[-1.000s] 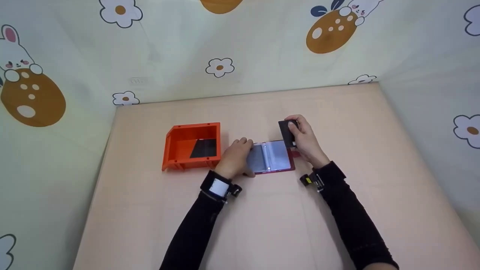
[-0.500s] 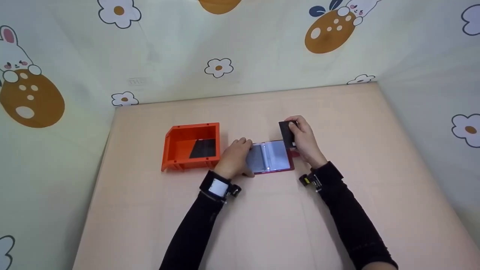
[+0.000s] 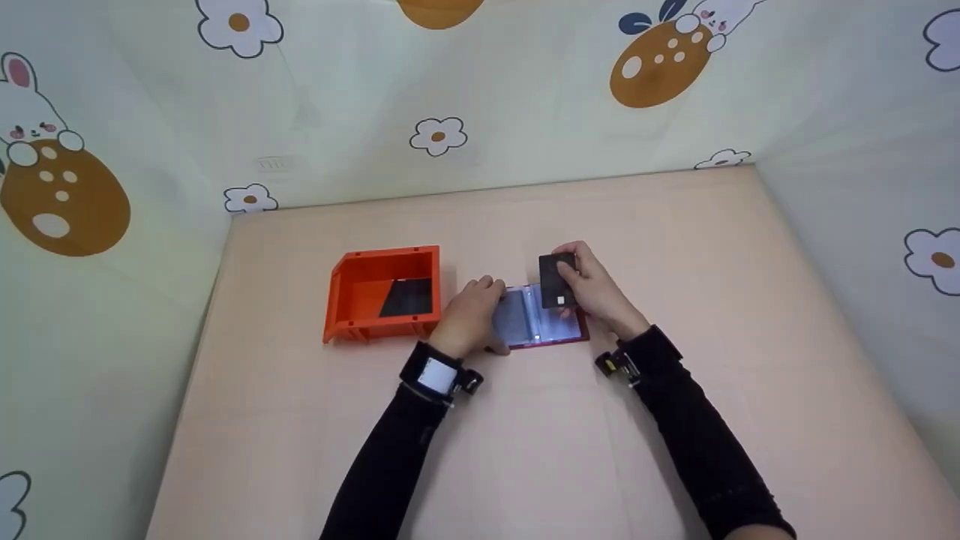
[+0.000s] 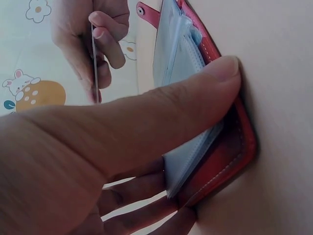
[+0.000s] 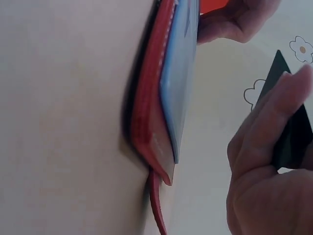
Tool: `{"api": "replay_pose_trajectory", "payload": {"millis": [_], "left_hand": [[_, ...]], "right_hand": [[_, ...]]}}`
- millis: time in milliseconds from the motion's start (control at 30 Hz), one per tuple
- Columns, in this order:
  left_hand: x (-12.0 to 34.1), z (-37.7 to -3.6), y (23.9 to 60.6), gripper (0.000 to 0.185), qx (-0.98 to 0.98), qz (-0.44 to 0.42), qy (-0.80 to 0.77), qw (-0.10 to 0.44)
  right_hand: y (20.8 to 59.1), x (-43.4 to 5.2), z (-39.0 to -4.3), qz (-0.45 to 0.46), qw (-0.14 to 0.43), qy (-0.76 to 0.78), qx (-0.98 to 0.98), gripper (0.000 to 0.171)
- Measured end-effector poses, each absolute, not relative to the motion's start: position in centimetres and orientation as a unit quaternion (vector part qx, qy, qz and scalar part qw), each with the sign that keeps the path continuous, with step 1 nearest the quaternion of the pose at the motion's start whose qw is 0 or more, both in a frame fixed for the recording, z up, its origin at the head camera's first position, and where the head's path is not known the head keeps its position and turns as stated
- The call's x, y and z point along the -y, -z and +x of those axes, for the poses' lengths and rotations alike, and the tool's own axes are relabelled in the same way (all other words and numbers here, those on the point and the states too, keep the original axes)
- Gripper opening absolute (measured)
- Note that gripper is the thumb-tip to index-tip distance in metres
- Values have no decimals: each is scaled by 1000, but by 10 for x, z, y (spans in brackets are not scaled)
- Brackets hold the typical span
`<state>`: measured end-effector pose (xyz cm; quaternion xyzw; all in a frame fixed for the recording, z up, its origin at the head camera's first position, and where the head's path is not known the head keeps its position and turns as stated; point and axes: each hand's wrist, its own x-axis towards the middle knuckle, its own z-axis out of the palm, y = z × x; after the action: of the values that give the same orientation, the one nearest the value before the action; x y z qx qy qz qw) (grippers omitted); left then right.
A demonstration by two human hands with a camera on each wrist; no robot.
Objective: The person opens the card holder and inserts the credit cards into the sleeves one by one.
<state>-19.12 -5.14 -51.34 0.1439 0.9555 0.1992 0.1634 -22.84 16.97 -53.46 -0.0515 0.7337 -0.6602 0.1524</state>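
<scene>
A red card holder (image 3: 541, 339) with clear plastic sleeves (image 3: 517, 316) lies open on the table. My left hand (image 3: 471, 315) grips its left half, the thumb (image 4: 161, 117) pressing on the sleeves (image 4: 183, 73) and the fingers under the cover (image 4: 230, 147). My right hand (image 3: 594, 289) pinches a black card (image 3: 556, 280) just above the holder's right page. The right wrist view shows that card (image 5: 288, 127) edge-on beside the red cover (image 5: 154, 112). In the left wrist view the card (image 4: 94, 63) is a thin line between the fingers.
An orange bin (image 3: 352, 296) stands on the table left of the holder, with a black card (image 3: 409, 297) lying inside it. Patterned walls (image 3: 480, 97) close the table (image 3: 525, 450) in at the back and both sides.
My right hand has carried the black card left and down, from beyond the holder's right edge to over its right page. The left hand has stayed put.
</scene>
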Motion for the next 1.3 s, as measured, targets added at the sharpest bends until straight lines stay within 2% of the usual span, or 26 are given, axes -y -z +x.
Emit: {"api": "replay_pose_trajectory", "payload": {"millis": [200, 533, 1300], "left_hand": [[51, -191, 513, 98, -955, 137, -200, 170], [53, -191, 514, 95, -953, 137, -212, 165], [54, -191, 513, 93, -952, 145, -218, 156]], "right_hand": [[539, -168, -226, -95, 175, 589, -783, 22], [539, -161, -219, -137, 154, 477, -855, 25], [538, -156, -215, -138, 145, 469, -860, 25]]}}
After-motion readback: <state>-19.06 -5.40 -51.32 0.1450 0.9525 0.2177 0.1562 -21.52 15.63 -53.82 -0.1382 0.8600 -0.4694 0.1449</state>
